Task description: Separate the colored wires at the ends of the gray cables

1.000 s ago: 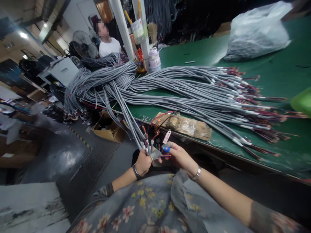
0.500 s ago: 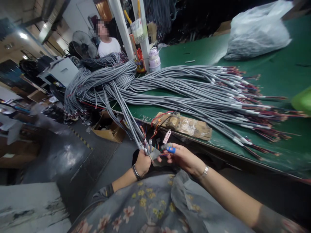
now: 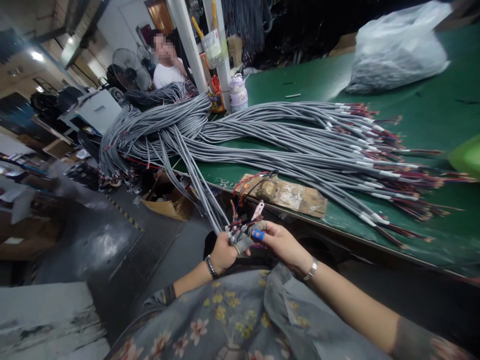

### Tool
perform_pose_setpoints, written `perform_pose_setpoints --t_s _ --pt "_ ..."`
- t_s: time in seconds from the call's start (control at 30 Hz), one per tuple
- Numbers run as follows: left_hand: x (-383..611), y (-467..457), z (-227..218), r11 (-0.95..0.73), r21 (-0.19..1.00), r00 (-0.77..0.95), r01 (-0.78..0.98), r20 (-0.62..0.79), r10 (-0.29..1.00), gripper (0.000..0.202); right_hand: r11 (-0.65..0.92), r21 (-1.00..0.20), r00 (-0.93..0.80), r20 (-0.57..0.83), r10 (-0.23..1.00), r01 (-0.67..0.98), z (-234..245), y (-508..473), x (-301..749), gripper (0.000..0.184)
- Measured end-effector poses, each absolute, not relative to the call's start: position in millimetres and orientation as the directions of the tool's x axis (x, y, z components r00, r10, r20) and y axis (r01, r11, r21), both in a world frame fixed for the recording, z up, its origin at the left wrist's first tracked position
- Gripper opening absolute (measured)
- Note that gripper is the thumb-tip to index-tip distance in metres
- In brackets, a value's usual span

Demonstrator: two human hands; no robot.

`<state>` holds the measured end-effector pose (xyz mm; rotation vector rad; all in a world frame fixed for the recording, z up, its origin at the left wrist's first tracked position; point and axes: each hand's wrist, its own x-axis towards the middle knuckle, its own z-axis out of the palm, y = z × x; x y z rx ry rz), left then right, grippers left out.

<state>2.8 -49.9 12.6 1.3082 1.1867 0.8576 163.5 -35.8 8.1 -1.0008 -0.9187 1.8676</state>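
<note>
Several grey cables (image 3: 204,187) run down from the bench into my left hand (image 3: 225,251), which is closed around them near their stripped ends. Thin coloured wires (image 3: 236,220) fan out above that grip. My right hand (image 3: 277,242) is pinched at the wires just beside my left thumb, with blue tape round one finger and grey wraps on others. Exactly which strand sits between its fingertips is too small to make out. A pink tag-like piece (image 3: 258,210) stands right behind the fingers, at the bench edge.
A large bundle of grey cables (image 3: 262,135) spreads over the green bench (image 3: 307,90). A taped wooden block (image 3: 288,194) lies along its front edge. Behind are a plastic bag (image 3: 399,50), a lilac bottle (image 3: 238,92) and a person in white (image 3: 167,72). An open carton (image 3: 168,200) stands on the floor.
My left hand has shifted slightly right with the cable ends, and the coloured wires now stand more upright. My right hand stays close by. The person behind has raised a hand to the face.
</note>
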Motion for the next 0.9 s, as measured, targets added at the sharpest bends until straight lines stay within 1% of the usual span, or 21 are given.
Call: perform_pose_setpoints --t_s 0.2,0.33,0.43,0.5,0.6,0.67,0.73,0.8,0.83,0.9 --pt "1 -50 0 0.109 0.987 0.114 0.119 -0.122 0.986 0.044 -0.417 -0.87 -0.287 -0.342 0.895 -0.265 5 -34 163 0.04" --pt "2 -50 -4 0.117 0.985 0.083 0.124 -0.128 0.988 0.043 -0.424 -0.858 -0.267 -0.353 0.897 -0.291 6 -34 162 0.039" --pt "4 -50 -2 0.119 0.989 0.057 0.092 -0.125 0.991 0.042 -0.445 -0.829 -0.306 -0.35 0.885 -0.339 4 -34 164 0.037" --pt "6 -50 1 0.126 0.99 0.032 0.063 -0.128 0.991 0.042 -0.476 -0.781 -0.364 -0.34 0.867 -0.405 1 -33 167 0.036" --pt "10 -49 9 0.14 0.99 0.028 0.014 -0.141 0.99 0.041 -0.544 -0.653 -0.414 -0.361 0.835 -0.527 -2 -26 172 0.032" --pt "13 -48 15 0.152 0.988 0.042 -0.016 -0.152 0.988 0.041 -0.572 -0.6 -0.435 -0.375 0.819 -0.559 -1 -19 173 0.032" --pt "18 -45 20 0.152 0.988 0.062 -0.024 -0.15 0.987 0.041 -0.567 -0.626 -0.459 -0.347 0.818 -0.536 2 -13 172 0.034" --pt "22 -42 24 0.145 0.989 0.068 -0.022 -0.144 0.987 0.042 -0.502 -0.712 -0.435 -0.3 0.849 -0.491 4 -9 169 0.039" --pt "23 -41 24 0.145 0.989 0.063 -0.023 -0.143 0.988 0.042 -0.447 -0.766 -0.386 -0.28 0.879 -0.463 5 -8 167 0.042" --pt "26 -40 25 0.154 0.987 0.045 -0.035 -0.152 0.987 0.041 -0.319 -0.862 -0.217 -0.25 0.944 -0.393 5 -8 164 0.048"
